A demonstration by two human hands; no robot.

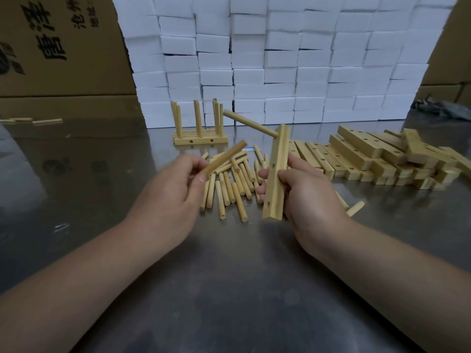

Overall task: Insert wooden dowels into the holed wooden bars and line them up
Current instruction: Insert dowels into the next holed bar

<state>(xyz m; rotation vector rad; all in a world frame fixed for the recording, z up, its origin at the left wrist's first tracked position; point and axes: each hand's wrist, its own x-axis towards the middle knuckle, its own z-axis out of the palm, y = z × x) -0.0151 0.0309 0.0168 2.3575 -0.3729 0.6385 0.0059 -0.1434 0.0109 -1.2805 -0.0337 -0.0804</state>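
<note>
Desk (229,289), steel. Bar (276,174) gripped upright by right hand (303,197); one dowel (248,122) seated near its top. Loose dowel (224,157) pinched in left hand (173,189). Dowel pile (233,184) laid beyond; bar stack (377,159) right; finished bars (200,138) stood farther back.

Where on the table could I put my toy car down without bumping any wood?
Bare table near the arms, and the left side before the cardboard box. Crowded: loose dowels between the hands, the bar pile on the right, the finished bars by the white blocks.
</note>
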